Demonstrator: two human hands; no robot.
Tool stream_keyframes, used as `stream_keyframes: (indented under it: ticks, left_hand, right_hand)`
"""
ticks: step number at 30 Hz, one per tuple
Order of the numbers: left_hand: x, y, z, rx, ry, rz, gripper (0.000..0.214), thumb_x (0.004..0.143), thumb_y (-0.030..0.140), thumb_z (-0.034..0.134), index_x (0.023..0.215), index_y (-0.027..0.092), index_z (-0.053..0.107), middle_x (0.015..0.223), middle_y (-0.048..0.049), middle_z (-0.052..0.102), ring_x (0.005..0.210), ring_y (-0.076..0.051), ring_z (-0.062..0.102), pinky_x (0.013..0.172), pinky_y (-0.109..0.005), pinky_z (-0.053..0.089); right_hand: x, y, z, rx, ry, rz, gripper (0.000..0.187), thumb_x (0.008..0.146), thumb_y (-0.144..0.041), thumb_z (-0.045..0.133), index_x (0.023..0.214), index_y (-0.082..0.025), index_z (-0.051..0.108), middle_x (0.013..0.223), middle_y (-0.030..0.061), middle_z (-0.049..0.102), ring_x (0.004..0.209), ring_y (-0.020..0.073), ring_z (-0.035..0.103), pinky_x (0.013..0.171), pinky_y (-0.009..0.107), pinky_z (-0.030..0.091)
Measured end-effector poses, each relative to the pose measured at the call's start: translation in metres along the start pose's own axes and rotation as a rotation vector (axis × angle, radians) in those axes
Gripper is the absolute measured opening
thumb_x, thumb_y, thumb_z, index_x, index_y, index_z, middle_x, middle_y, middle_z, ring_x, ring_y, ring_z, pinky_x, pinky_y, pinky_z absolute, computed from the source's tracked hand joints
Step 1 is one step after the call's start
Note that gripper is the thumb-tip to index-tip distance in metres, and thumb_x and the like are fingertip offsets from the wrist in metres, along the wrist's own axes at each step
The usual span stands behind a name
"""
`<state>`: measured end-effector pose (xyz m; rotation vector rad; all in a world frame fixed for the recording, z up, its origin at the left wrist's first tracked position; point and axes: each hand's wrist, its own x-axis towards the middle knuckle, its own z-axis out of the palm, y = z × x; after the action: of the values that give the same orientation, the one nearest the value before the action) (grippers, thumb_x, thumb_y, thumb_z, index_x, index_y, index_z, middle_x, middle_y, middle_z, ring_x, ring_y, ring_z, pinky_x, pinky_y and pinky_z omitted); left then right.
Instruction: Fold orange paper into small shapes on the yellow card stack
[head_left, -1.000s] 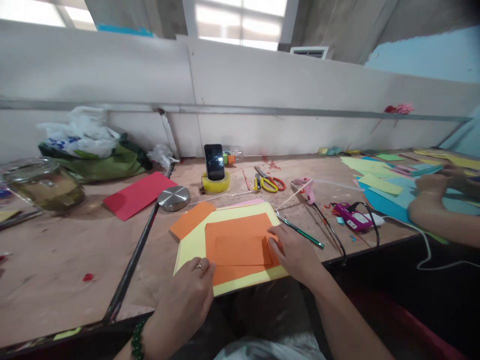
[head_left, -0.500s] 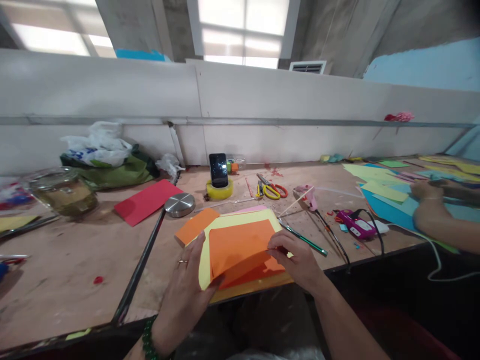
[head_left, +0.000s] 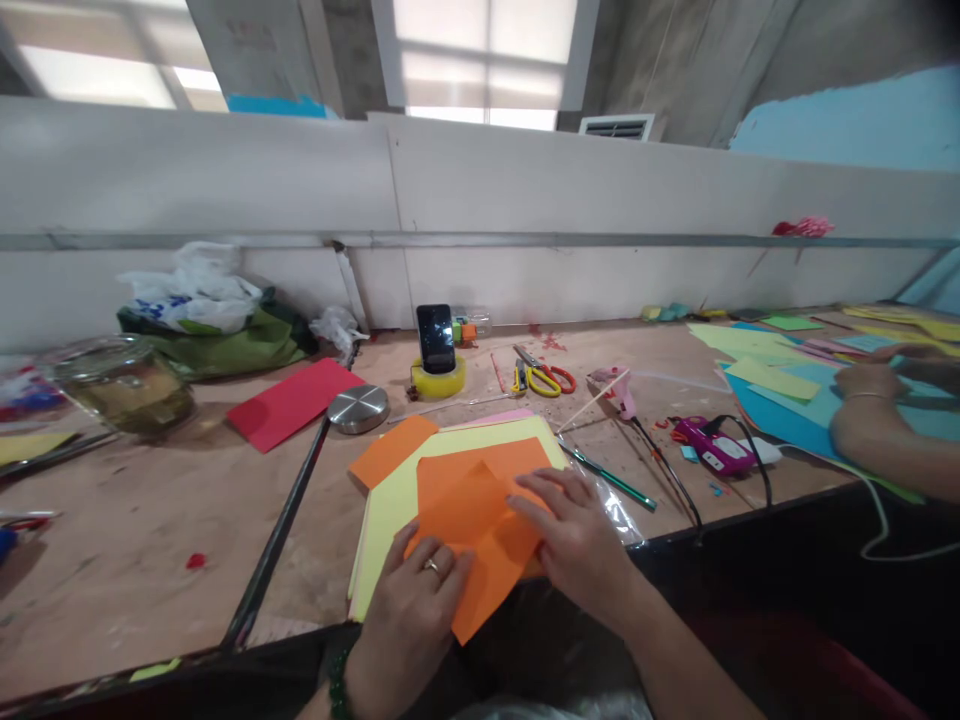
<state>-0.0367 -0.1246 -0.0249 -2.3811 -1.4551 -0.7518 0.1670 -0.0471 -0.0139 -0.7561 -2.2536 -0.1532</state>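
An orange paper sheet, partly folded, lies tilted on a stack of yellow paper at the table's near edge. My left hand, with a ring, presses its fingers flat on the sheet's lower left part. My right hand lies flat on the sheet's right side, fingers stretched out. A second orange sheet sticks out from under the yellow stack at the back left.
Behind the stack are a round metal lid, a red sheet, a phone on a tape roll, scissors, a green pencil and a pink glue gun. Another person's arm works over coloured papers at right.
The orange sheet was lifted off the yellow stack, turned and laid down askew. Both hands moved from holding its edges to pressing flat on it.
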Motion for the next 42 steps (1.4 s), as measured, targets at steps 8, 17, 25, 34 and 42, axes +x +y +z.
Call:
stream_keyframes:
  ticks: [8, 17, 25, 34, 42]
  left_hand:
    - [0.008, 0.008, -0.009, -0.013, -0.074, -0.025, 0.043, 0.069, 0.004, 0.051, 0.105, 0.022, 0.066, 0.098, -0.0055, 0.073, 0.098, -0.026, 0.064, 0.102, -0.049, 0.038]
    - [0.009, -0.022, -0.022, -0.052, 0.042, 0.083, 0.037, 0.068, -0.002, 0.044, 0.087, 0.020, 0.065, 0.093, -0.0017, 0.074, 0.097, -0.019, 0.067, 0.101, -0.037, 0.039]
    - [-0.001, -0.012, -0.036, -0.001, 0.233, 0.240, 0.032, 0.092, 0.003, 0.037, 0.108, 0.011, 0.064, 0.102, -0.0099, 0.072, 0.110, -0.022, 0.059, 0.109, -0.041, 0.031]
    - [0.009, -0.022, -0.015, -0.103, -0.057, 0.092, 0.041, 0.071, -0.008, 0.039, 0.088, 0.018, 0.066, 0.080, -0.0039, 0.069, 0.072, -0.017, 0.063, 0.072, -0.030, 0.052]
    - [0.013, -0.037, -0.015, -0.537, -0.227, -0.452, 0.020, 0.082, 0.025, 0.047, 0.075, 0.020, 0.065, 0.093, -0.0090, 0.068, 0.080, -0.020, 0.065, 0.060, -0.027, 0.053]
  right_hand:
    - [-0.010, -0.015, 0.014, 0.226, -0.017, -0.102, 0.019, 0.094, -0.012, 0.046, 0.088, -0.017, 0.064, 0.081, 0.0053, 0.071, 0.073, 0.0176, 0.061, 0.069, 0.034, 0.044]
    - [-0.010, 0.007, 0.007, 0.466, -0.056, -0.043, 0.014, 0.093, -0.022, 0.053, 0.098, -0.021, 0.066, 0.101, 0.0084, 0.074, 0.105, 0.0223, 0.064, 0.090, 0.040, 0.050]
    - [-0.012, 0.004, -0.010, 0.209, 0.162, -0.101, 0.025, 0.094, -0.013, 0.047, 0.110, -0.021, 0.065, 0.111, 0.0109, 0.069, 0.114, 0.0233, 0.057, 0.093, 0.042, 0.049]
    - [-0.013, 0.017, 0.000, 0.473, -0.355, 0.102, 0.053, 0.062, 0.001, 0.054, 0.110, -0.020, 0.065, 0.117, 0.0097, 0.067, 0.116, 0.0252, 0.057, 0.099, 0.043, 0.047]
    - [-0.001, 0.023, -0.003, 0.627, -0.443, 0.502, 0.015, 0.085, -0.020, 0.053, 0.088, -0.021, 0.068, 0.097, 0.0047, 0.072, 0.097, 0.0208, 0.066, 0.084, 0.033, 0.051]
